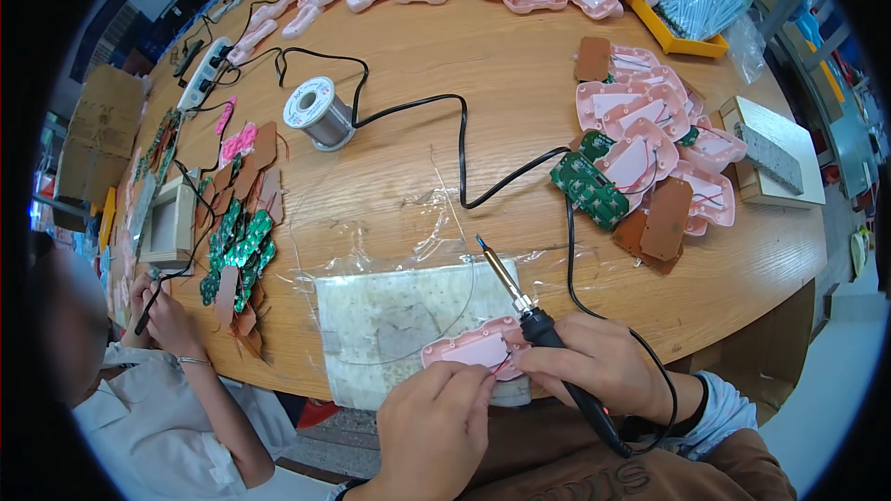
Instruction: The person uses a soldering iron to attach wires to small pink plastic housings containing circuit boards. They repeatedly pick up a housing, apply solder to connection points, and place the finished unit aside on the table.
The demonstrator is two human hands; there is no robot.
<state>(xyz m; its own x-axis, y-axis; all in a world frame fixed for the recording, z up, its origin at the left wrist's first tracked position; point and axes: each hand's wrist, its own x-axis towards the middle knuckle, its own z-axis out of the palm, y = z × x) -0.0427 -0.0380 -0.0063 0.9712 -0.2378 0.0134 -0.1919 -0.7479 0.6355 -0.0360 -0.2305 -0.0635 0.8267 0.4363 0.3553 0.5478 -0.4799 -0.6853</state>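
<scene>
In my right hand [599, 362] is a soldering iron [548, 329] with a black handle, its metal tip pointing up and away from me. The fingertips of that hand also reach the edge of a pink plastic shell [464, 350]. My left hand [436, 422] is closed at the shell's near edge, thumb and forefinger pinched beside thin red and black wires [502, 364]. Whether the pinch takes in the wires as well as the shell is hidden. A flat, pale panel lies inside the shell. Under it is a stained white cloth [371, 315].
A solder spool [320, 114] stands beyond the cloth, and the black cord [464, 144] winds across the table. Pink shells with wires [640, 153] and green circuit boards [589, 190] pile up right; more boards [243, 250] lie left. A co-worker's hands [167, 320] work at far left.
</scene>
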